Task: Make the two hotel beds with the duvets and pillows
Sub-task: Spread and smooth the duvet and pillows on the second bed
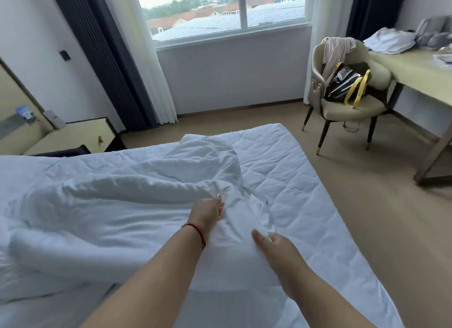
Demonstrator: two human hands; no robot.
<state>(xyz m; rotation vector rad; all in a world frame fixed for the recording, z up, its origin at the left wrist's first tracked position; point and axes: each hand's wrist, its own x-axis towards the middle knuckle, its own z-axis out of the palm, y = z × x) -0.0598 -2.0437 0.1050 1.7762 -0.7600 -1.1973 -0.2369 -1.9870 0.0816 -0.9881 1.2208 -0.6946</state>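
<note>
- We see left hand [208,211] gripping the crumpled duvet [137,195], bunched mid-bed [293,171].
- Right hand [278,250] pinches its near edge.
- Far right, chair [347,107] holds black bag [342,83]; contents unclear.

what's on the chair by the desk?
On the chair seat: a black bag with yellow handles. A pale garment is draped over the backrest. What the bag holds, and the seat under it, are hidden.
</note>
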